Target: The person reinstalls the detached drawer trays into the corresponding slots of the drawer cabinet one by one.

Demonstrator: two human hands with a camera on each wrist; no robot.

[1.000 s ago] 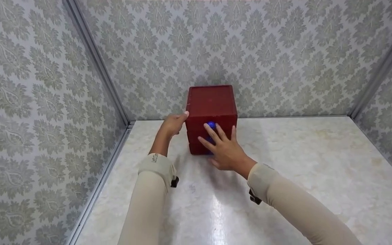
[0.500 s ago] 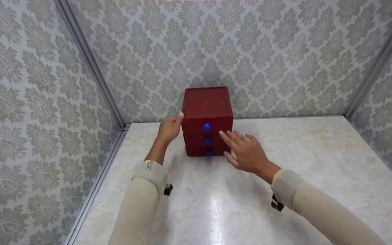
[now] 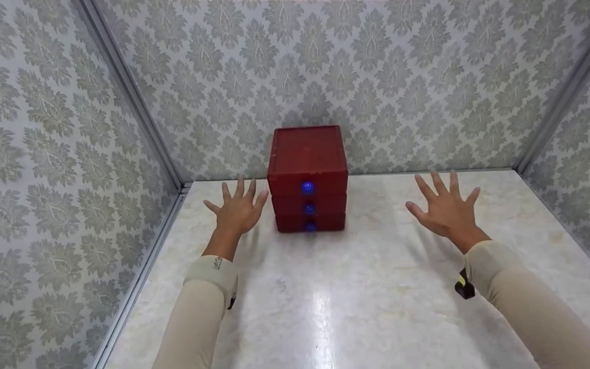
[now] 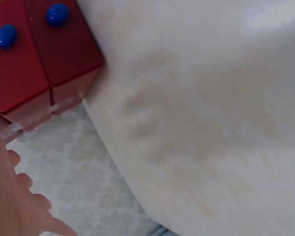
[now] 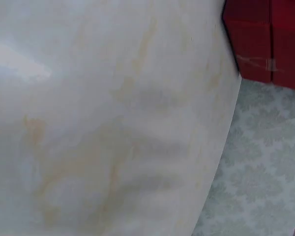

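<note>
A small red drawer unit point(image 3: 308, 151) stands at the back of the table, its three drawers closed flush. Each drawer front carries a round blue knob point(image 3: 308, 187). My left hand point(image 3: 237, 211) is spread just left of the unit, apart from it, holding nothing. In the left wrist view part of that hand point(image 4: 12, 196) shows below the red drawers point(image 4: 19, 64). Well to the right of the unit, my right hand point(image 3: 447, 211) has its fingers fanned out over the table. Only a sliver of it appears at the edge of the right wrist view.
The pale marbled table point(image 3: 377, 287) reaches back to a wallpapered wall point(image 3: 377, 77). More patterned panels point(image 3: 28, 154) close off both sides, joined by grey metal corner strips point(image 3: 131, 92). A glossy light reflection lies on the tabletop.
My right hand has left the drawer fronts and swung right, fingers spreading. The left hand has let go of the unit's side and opened out to the left.
</note>
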